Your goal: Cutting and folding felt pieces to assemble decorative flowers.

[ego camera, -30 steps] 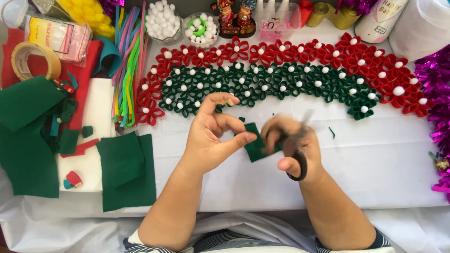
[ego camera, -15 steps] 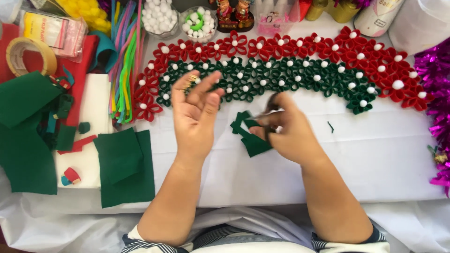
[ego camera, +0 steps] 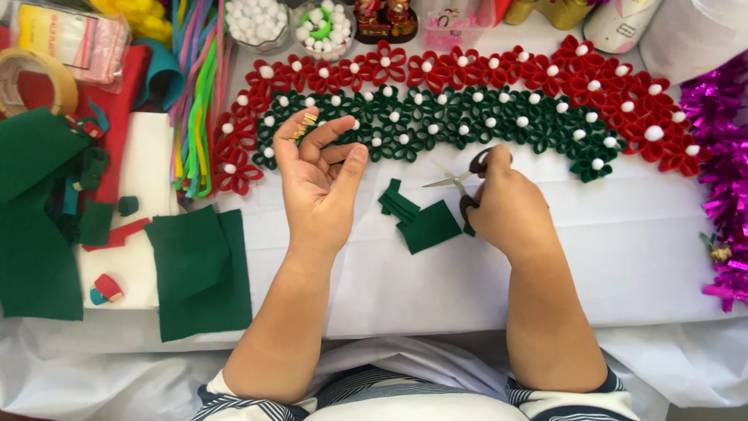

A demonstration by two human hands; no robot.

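The fingers (ego camera: 312, 144) of the left hand (ego camera: 318, 191) are loosely curled and spread, palm up, gripping nothing; the hand is raised above the white desk (ego camera: 623, 257) in front of the left end of the flower garland. The right hand (ego camera: 506, 210) is closed around the handles of the scissors (ego camera: 461, 181), whose blades stand slightly apart and point left. Just left of that hand, between the two hands, the green felt pieces (ego camera: 417, 218) lie flat on the desk, a few narrow strips overlapping a wider patch, touching neither hand as far as can be seen. Beyond both hands runs an arc of red flowers (ego camera: 499, 66) and green flowers (ego camera: 467, 117), each with a white pompom centre. A larger green felt sheet (ego camera: 195, 269) lies near the left forearm, pipe cleaners (ego camera: 195, 101) further up, purple tinsel (ego camera: 721, 171) at the right edge.
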